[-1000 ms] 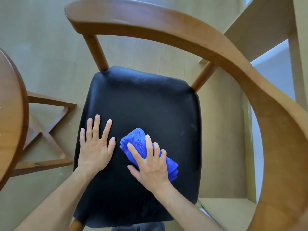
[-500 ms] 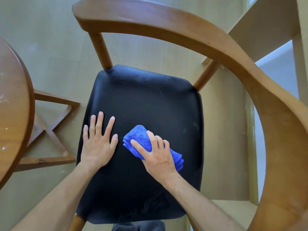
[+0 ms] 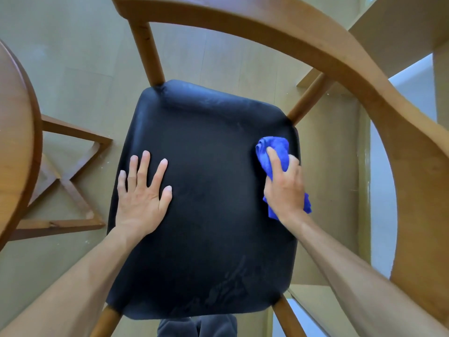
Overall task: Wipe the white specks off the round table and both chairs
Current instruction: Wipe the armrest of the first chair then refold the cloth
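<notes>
I look straight down on a wooden chair with a black padded seat [image 3: 206, 190] and a curved wooden backrest [image 3: 340, 57]. My left hand [image 3: 142, 193] lies flat on the seat's left side, fingers spread. My right hand [image 3: 284, 183] presses a bunched blue cloth [image 3: 274, 152] onto the seat's right edge, fingers curled over it. Faint smears show on the seat near its front edge. The round wooden table [image 3: 14, 142] shows only its rim at the far left.
The table's wooden cross base [image 3: 68, 186] stands on the pale floor left of the chair. A light wooden shelf unit [image 3: 401, 25] rises at the upper right, close behind the backrest. Dark clothing [image 3: 196, 327] shows at the bottom edge.
My right hand has swept the blue cloth from the seat's middle to its right edge. My left hand stayed flat on the left side of the seat.
</notes>
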A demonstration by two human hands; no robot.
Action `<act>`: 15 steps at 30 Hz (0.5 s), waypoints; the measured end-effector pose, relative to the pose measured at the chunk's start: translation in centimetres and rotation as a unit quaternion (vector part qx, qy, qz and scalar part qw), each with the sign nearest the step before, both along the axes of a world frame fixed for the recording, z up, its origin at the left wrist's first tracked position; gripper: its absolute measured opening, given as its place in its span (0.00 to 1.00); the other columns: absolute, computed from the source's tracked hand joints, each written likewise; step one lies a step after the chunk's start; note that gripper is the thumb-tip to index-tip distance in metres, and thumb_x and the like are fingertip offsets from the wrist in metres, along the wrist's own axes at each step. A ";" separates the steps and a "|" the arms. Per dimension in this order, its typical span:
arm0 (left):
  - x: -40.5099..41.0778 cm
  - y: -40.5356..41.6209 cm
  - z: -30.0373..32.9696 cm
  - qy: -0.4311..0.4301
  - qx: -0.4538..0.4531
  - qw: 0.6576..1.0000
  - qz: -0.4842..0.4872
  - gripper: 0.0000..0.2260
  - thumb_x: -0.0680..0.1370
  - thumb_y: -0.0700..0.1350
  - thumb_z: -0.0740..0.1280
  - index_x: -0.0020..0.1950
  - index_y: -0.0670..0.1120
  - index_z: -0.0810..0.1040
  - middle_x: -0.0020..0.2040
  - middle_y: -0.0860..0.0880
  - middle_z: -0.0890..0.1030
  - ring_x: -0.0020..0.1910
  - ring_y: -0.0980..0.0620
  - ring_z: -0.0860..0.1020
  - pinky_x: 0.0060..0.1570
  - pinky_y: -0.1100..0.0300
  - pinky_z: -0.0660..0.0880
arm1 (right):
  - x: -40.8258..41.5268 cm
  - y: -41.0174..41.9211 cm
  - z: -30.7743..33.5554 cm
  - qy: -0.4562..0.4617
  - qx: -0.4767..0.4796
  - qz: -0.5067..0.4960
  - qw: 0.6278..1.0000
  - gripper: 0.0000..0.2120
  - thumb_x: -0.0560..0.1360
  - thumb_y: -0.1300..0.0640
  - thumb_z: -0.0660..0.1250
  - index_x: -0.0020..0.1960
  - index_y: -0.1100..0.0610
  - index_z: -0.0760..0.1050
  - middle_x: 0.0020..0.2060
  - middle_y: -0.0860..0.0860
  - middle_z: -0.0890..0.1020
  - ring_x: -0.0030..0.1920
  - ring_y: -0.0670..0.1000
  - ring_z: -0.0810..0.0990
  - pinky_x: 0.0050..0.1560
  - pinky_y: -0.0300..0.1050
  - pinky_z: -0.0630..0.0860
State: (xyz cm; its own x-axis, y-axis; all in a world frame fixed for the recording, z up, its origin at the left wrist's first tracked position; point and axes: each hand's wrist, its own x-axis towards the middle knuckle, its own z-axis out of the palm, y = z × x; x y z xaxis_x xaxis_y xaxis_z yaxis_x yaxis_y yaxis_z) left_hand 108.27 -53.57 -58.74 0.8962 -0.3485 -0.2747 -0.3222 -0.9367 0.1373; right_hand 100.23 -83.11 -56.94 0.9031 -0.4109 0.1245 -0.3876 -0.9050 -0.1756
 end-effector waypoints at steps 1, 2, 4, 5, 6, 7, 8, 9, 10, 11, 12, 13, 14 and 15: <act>0.0 0.0 0.0 -0.001 -0.001 1.000 0.000 0.29 0.77 0.60 0.44 0.78 0.56 0.46 0.79 0.48 0.43 0.77 0.47 0.39 0.74 0.44 0.42 | -1.1 2.1 -0.1 -0.002 -0.003 0.052 0.999 0.29 0.68 0.65 0.61 0.68 0.51 0.68 0.53 0.64 0.74 0.37 0.61 0.73 0.35 0.52 0.76; 0.1 0.0 -0.1 -0.001 -0.003 1.000 0.001 0.29 0.77 0.60 0.44 0.78 0.56 0.47 0.79 0.47 0.43 0.77 0.47 0.39 0.74 0.44 0.43 | -2.6 4.5 -0.1 -0.006 0.003 0.114 0.993 0.29 0.68 0.64 0.62 0.68 0.50 0.68 0.55 0.63 0.72 0.35 0.60 0.73 0.34 0.50 0.75; 0.0 0.0 -0.1 -0.003 -0.006 1.000 0.000 0.29 0.77 0.59 0.45 0.78 0.55 0.50 0.79 0.47 0.45 0.78 0.46 0.42 0.73 0.43 0.45 | -6.5 9.6 0.4 -0.005 0.034 0.257 0.966 0.27 0.69 0.64 0.61 0.67 0.49 0.70 0.56 0.63 0.72 0.34 0.56 0.72 0.34 0.47 0.72; 0.1 0.1 -0.1 -0.006 -0.008 1.000 0.000 0.29 0.77 0.59 0.46 0.78 0.55 0.51 0.79 0.47 0.46 0.78 0.45 0.43 0.73 0.42 0.46 | -8.5 11.8 0.8 0.009 0.055 0.337 0.940 0.25 0.71 0.64 0.61 0.66 0.47 0.71 0.54 0.62 0.74 0.33 0.55 0.70 0.34 0.46 0.70; 0.1 0.1 -0.1 -0.008 -0.010 1.000 0.000 0.29 0.77 0.59 0.46 0.78 0.55 0.51 0.79 0.46 0.47 0.78 0.45 0.43 0.73 0.42 0.46 | -10.3 13.6 1.1 0.030 0.069 0.416 0.906 0.22 0.73 0.62 0.62 0.64 0.45 0.72 0.51 0.59 0.76 0.33 0.53 0.68 0.33 0.45 0.68; 0.1 0.1 0.0 -0.008 -0.010 1.000 -0.001 0.29 0.77 0.59 0.46 0.78 0.55 0.51 0.79 0.47 0.47 0.78 0.45 0.43 0.73 0.43 0.46 | -11.7 14.6 1.5 0.057 0.069 0.482 0.871 0.20 0.74 0.61 0.62 0.62 0.43 0.73 0.49 0.56 0.76 0.33 0.52 0.65 0.33 0.46 0.67; 0.0 0.2 -0.1 -0.009 -0.009 1.000 -0.004 0.29 0.77 0.59 0.46 0.78 0.55 0.50 0.79 0.47 0.46 0.78 0.46 0.43 0.73 0.43 0.46 | -12.5 14.9 1.6 0.081 0.061 0.534 0.839 0.18 0.76 0.60 0.61 0.61 0.41 0.73 0.48 0.55 0.75 0.34 0.52 0.63 0.34 0.46 0.67; 0.0 0.2 -0.1 -0.013 -0.008 1.000 -0.004 0.29 0.77 0.59 0.46 0.78 0.55 0.50 0.79 0.47 0.46 0.78 0.46 0.43 0.73 0.43 0.46 | -12.4 14.2 1.6 0.088 0.053 0.570 0.815 0.19 0.77 0.60 0.59 0.61 0.41 0.73 0.49 0.54 0.75 0.34 0.52 0.63 0.35 0.46 0.67; -0.1 0.3 -0.1 -0.017 -0.009 1.000 -0.002 0.29 0.77 0.59 0.46 0.78 0.55 0.51 0.79 0.47 0.47 0.78 0.45 0.44 0.73 0.43 0.46 | -11.4 12.8 1.3 0.076 0.043 0.593 0.800 0.19 0.79 0.61 0.57 0.62 0.41 0.73 0.51 0.55 0.75 0.35 0.53 0.64 0.36 0.46 0.67; -0.1 0.3 -0.2 -0.021 -0.009 1.000 -0.003 0.29 0.77 0.59 0.47 0.78 0.55 0.52 0.79 0.46 0.47 0.78 0.45 0.44 0.73 0.43 0.47 | -9.9 10.8 1.1 0.055 0.026 0.600 0.798 0.21 0.79 0.62 0.56 0.63 0.42 0.73 0.53 0.56 0.75 0.36 0.53 0.66 0.37 0.47 0.68; -0.1 0.3 -0.3 -0.021 -0.009 1.000 -0.006 0.29 0.77 0.59 0.47 0.78 0.55 0.52 0.79 0.46 0.48 0.78 0.45 0.45 0.73 0.43 0.47 | -7.8 8.2 0.9 0.029 0.003 0.582 0.812 0.22 0.78 0.64 0.55 0.65 0.43 0.72 0.55 0.58 0.75 0.36 0.54 0.68 0.36 0.48 0.69; -0.1 0.3 -0.3 -0.021 -0.007 1.000 -0.005 0.29 0.77 0.59 0.47 0.78 0.55 0.52 0.79 0.46 0.47 0.78 0.45 0.44 0.73 0.43 0.47 | -5.3 5.3 0.7 -0.002 -0.025 0.549 0.835 0.24 0.77 0.65 0.54 0.66 0.43 0.71 0.55 0.58 0.75 0.37 0.55 0.70 0.36 0.48 0.69; 0.0 0.3 -0.4 -0.021 -0.005 1.000 -0.002 0.29 0.77 0.59 0.47 0.78 0.55 0.51 0.79 0.46 0.47 0.78 0.45 0.44 0.73 0.43 0.46 | -2.8 2.2 0.6 -0.028 -0.050 0.494 0.867 0.26 0.76 0.66 0.53 0.67 0.43 0.70 0.56 0.59 0.74 0.37 0.57 0.72 0.36 0.48 0.70; 0.0 0.3 -0.4 -0.022 -0.004 1.000 -0.002 0.29 0.77 0.59 0.46 0.78 0.55 0.50 0.79 0.47 0.46 0.78 0.45 0.43 0.73 0.43 0.46 | -0.6 -0.7 0.6 -0.028 -0.063 0.410 0.909 0.27 0.76 0.67 0.54 0.68 0.43 0.68 0.57 0.60 0.74 0.39 0.59 0.74 0.37 0.49 0.72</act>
State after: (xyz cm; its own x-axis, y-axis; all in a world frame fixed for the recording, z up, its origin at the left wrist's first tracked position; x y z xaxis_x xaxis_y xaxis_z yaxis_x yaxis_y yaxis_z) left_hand 108.23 -53.28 -59.17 0.9057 -0.3545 -0.2325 -0.3319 -0.9341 0.1313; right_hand 99.61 -83.83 -56.33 0.8902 0.4190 0.1790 0.4335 -0.8998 -0.0498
